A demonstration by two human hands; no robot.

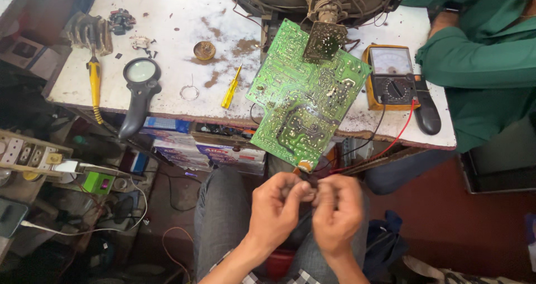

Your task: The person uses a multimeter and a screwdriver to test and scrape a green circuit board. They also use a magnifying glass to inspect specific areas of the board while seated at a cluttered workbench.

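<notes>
1. Here, a small dark part (309, 182) sat pinched between both hands, just below the lower corner of the green circuit board (304, 94).
2. The left hand (277, 206) gripped it with thumb and fingers; the right hand (336, 208) clenched it from the other side.
3. Working it well likely needed steady, gentle fingertip pressure, the board's wires left slack.
4. The board leaned off the table (167, 16), beside a yellow multimeter (389, 77).

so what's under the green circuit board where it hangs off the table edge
Under the green circuit board show the worn white table, boxes on a lower shelf, and red and black wires. Both hands pinch something small and dark; fingers cover it.
</notes>
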